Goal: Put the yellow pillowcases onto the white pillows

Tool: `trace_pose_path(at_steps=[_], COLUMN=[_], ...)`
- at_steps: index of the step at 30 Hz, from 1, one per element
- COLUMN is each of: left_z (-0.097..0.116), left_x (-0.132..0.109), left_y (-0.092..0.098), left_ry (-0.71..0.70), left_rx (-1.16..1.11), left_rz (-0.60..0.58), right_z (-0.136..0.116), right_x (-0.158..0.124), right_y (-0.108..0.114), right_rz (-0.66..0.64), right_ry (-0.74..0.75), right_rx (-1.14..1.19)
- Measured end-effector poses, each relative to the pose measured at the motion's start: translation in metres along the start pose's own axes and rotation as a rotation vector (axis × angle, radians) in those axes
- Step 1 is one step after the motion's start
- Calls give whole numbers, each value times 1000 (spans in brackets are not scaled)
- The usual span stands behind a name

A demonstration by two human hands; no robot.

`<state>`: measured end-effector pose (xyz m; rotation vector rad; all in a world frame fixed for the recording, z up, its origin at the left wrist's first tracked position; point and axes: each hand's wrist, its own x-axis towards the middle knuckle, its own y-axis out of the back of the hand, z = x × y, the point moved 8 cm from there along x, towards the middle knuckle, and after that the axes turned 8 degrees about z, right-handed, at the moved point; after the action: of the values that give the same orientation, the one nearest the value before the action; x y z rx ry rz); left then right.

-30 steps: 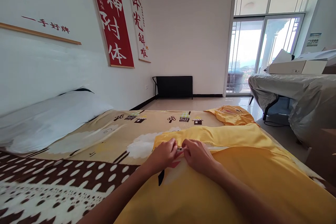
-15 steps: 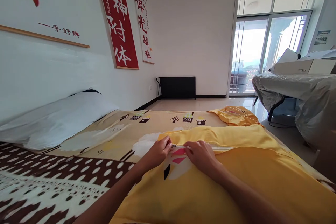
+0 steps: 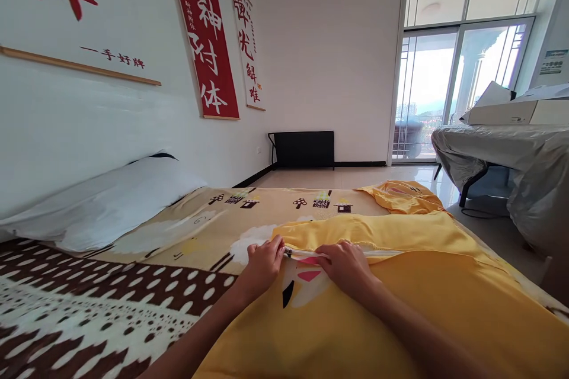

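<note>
A yellow fabric cover (image 3: 355,320) with a pink, white and black print is spread over the bed in front of me. Along its open edge runs a white zipper (image 3: 382,253). My left hand (image 3: 265,263) pinches the cover at the zipper's left end, where a small dark zipper slider (image 3: 288,253) shows beside the fingertips. To the right, my right hand (image 3: 344,263) has its thumb and fingers closed on the zipper edge; the fingers hide part of the zipper. Beyond the zipper, a yellow flap of the cover lies folded.
A white pillow (image 3: 111,201) lies by the left wall. The patterned bed sheet (image 3: 186,272) lies under the cover, and a crumpled orange-yellow cloth (image 3: 404,196) sits at the far edge. Right stands a plastic-covered table (image 3: 502,142) bearing boxes (image 3: 502,112); a black folded panel (image 3: 304,149) leans at the back.
My left hand has shifted slightly left along the zipper, and the dark slider shows more clearly beside it. My right hand keeps its hold. The camera view has moved slightly.
</note>
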<state>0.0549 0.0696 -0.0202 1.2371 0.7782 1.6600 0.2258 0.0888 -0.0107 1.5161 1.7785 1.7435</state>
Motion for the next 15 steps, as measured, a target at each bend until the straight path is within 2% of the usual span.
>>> trace_pose_path(at_steps=[5, 7, 10, 15], left_z=[12, 8, -13, -41], left_x=[-12, -10, -4, -4], left_y=[10, 9, 7, 8], left_ry=[-90, -88, -8, 64], left_rx=[170, 232, 302, 366], left_rz=[180, 150, 76, 40], right_z=[-1, -2, -3, -5], right_x=[-4, -5, -7, -8], right_y=[-5, -6, -8, -9], right_rz=[-17, -30, -33, -25], right_ry=[18, 38, 52, 79], right_rx=[-47, -75, -121, -124])
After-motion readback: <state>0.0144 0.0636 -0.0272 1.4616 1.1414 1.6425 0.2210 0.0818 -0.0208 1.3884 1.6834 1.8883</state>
